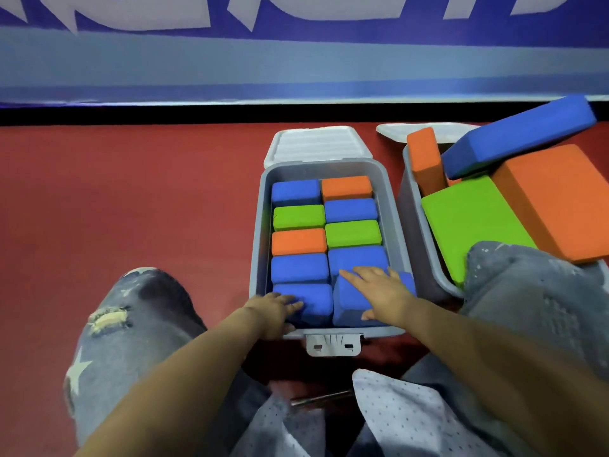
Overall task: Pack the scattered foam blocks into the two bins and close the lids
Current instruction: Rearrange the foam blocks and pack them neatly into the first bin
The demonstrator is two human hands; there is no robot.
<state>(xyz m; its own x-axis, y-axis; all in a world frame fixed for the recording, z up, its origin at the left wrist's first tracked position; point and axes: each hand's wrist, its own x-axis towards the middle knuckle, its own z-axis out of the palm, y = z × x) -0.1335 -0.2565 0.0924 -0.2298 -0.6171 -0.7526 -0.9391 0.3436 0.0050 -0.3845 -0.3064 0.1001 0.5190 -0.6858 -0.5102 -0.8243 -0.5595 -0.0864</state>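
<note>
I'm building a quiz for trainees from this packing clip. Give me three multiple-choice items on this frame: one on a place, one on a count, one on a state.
1. Where does the right hand rest?
A. on a blue block in the left bin
B. on the right bin's lid
C. on the floor

2. How many green blocks show in the left bin?
A. none
B. two
C. five

3. The left bin's lid is:
A. shut
B. open, folded back
C. missing

Answers:
1 A: its palm lies on the near blue block.
2 B: two green tops sit mid-bin.
3 B: the lid lies behind the bin and the blocks are exposed.
</note>
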